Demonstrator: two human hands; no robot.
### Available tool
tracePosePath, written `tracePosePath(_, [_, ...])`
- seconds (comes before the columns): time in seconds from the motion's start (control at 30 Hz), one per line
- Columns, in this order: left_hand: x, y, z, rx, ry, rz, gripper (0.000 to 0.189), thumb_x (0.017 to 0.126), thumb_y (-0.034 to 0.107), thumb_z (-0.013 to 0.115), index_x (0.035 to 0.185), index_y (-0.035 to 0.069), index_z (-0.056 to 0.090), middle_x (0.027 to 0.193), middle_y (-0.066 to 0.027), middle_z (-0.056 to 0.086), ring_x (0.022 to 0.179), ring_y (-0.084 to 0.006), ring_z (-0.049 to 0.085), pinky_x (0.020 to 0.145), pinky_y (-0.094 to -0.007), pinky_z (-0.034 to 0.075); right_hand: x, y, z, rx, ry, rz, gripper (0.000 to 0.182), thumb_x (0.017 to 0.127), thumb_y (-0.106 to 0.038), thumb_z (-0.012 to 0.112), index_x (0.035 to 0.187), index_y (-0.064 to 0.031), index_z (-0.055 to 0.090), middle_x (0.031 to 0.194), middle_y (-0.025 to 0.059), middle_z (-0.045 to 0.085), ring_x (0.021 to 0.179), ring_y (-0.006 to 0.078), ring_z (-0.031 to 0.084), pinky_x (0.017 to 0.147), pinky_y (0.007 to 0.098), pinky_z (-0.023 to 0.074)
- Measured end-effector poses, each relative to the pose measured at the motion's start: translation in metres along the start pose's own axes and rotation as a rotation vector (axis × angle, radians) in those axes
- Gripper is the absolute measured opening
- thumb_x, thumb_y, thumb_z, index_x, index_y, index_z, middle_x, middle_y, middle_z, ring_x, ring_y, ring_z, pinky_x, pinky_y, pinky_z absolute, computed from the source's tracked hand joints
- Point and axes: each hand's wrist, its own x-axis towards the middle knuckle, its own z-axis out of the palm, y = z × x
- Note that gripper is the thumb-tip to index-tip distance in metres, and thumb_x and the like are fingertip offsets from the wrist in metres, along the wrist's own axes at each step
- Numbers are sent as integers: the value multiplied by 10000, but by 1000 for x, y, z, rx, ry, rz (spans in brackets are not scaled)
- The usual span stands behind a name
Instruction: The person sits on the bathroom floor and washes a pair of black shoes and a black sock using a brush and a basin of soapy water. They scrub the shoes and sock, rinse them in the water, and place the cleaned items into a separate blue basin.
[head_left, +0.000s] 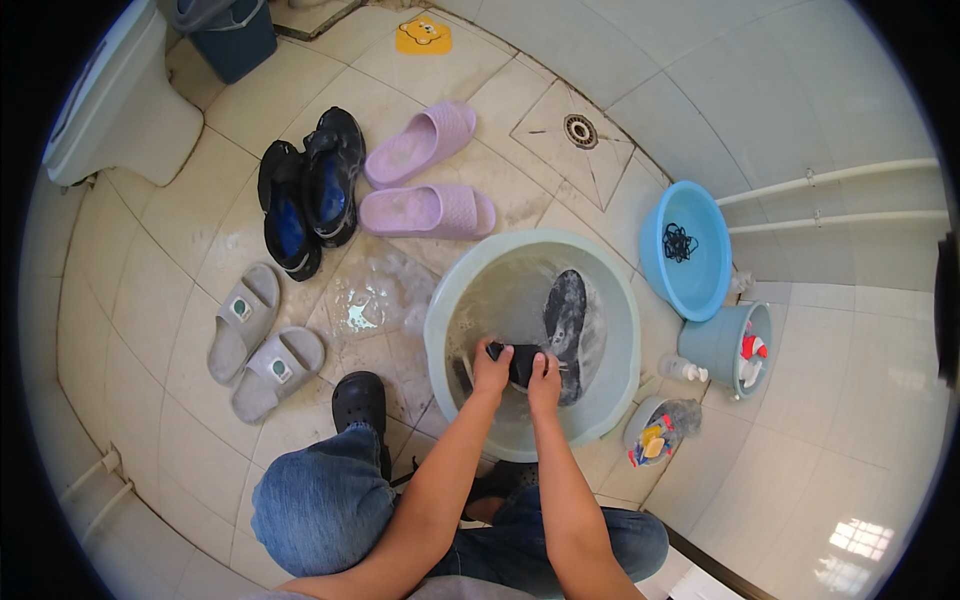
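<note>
Both of my hands are over a pale green plastic basin (622, 330) of cloudy water. My left hand (493, 367) and my right hand (545, 379) grip the two ends of a black item (523, 364), perhaps a shoe insole, just above or at the water. A dark insole (566, 315) with suds on it lies in the basin, beyond my right hand. Another dark object (461, 375) shows partly at the basin's left inner side. Whether the held item reaches under the water is hidden by my hands.
Left of the basin are wet black shoes (330, 180), pink slippers (427, 210), grey slippers (277, 371) and a sudsy puddle (364, 307). To the right stand a blue basin (686, 289) with black laces (679, 242), a bucket (712, 349), a pump bottle (679, 367) and a small container (641, 420) of brushes or similar items.
</note>
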Motion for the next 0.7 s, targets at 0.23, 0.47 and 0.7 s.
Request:
tracePosePath(0.23, [-5,-11,5,142,-79,-145,428,831,229,604,1188,29,478,1133,-161,538,995,-277,543,843,-358,432,-11,24,15,-146,-289,352,406,863,-270,548,1171,-23,455,1166,263,479,967,397,546,800,421,444])
tracePosePath(0.47, [9,-16,3,-119,34,-275,470,851,336,569,1143,-27,509,1058,-171,581,951,-252,561,813,-351,443,-36,-42,10,257,-119,-97,244,889,-198,514,1053,-17,508,922,160,594,824,259,570,766,351,442])
tracePosePath(0.7, [3,31,0,-22,43,-34,528,877,419,509,1143,-37,505,1026,-175,583,892,-248,556,802,-374,431,-28,-94,-12,109,-204,-60,248,916,-250,463,930,-12,533,822,184,599,742,290,566,695,354,441])
